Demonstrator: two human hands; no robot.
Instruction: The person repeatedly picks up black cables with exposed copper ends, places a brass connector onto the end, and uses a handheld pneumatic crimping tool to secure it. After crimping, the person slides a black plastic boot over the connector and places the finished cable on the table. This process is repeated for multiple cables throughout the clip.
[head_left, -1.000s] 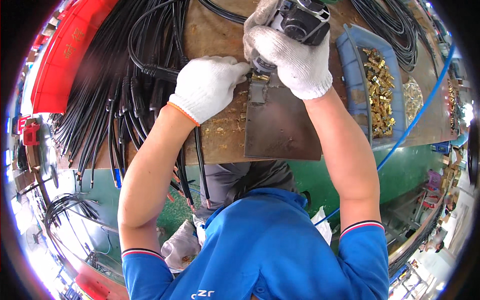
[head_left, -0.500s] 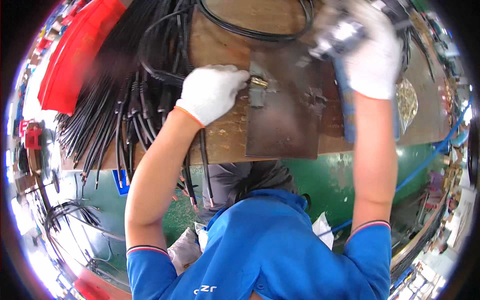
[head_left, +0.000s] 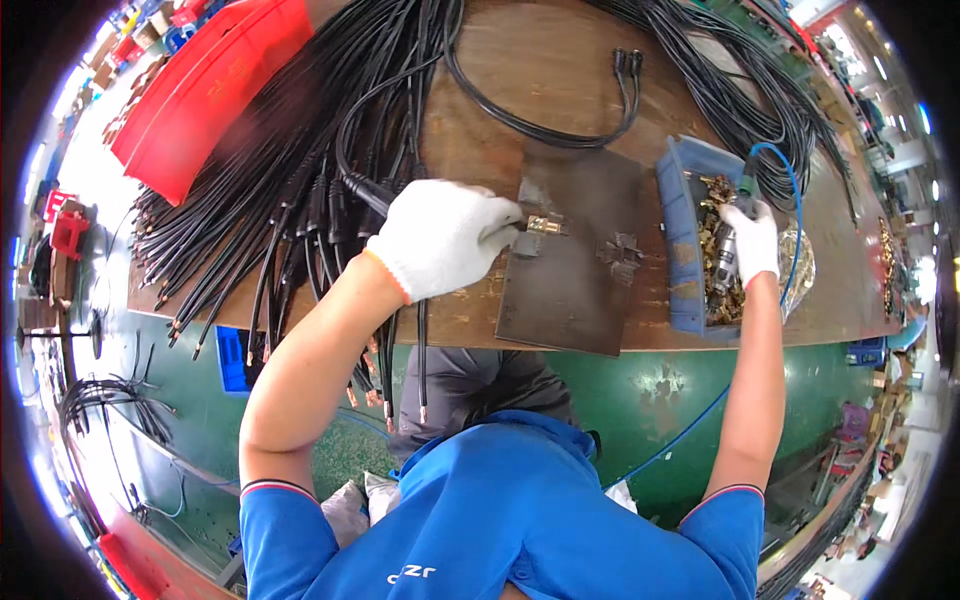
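My left hand (head_left: 445,232), in a white glove, is closed with a black cable (head_left: 368,192) running into it from the left. At its fingertips a small brass fitting (head_left: 543,226) lies on the dark metal plate (head_left: 565,290), between patches of grey tape. The fingers hide the cable's end. My right hand (head_left: 752,240), also gloved, is wrapped round a dark and silver air tool (head_left: 726,255). A blue hose (head_left: 797,200) joins the tool at a green coupling. Beneath that hand sits a blue bin (head_left: 683,255) of brass fittings (head_left: 712,200).
Many black cables with bared copper ends (head_left: 270,215) hang over the table's left front edge. A red sheet or container (head_left: 215,95) lies behind them. More coiled cables (head_left: 735,90) fill the far right. A clear bag (head_left: 800,265) sits beside the bin.
My right hand, blurred over the far end of the bin before, has come down nearer with the air tool. My left hand stays by the brass fitting; the whole view has shifted.
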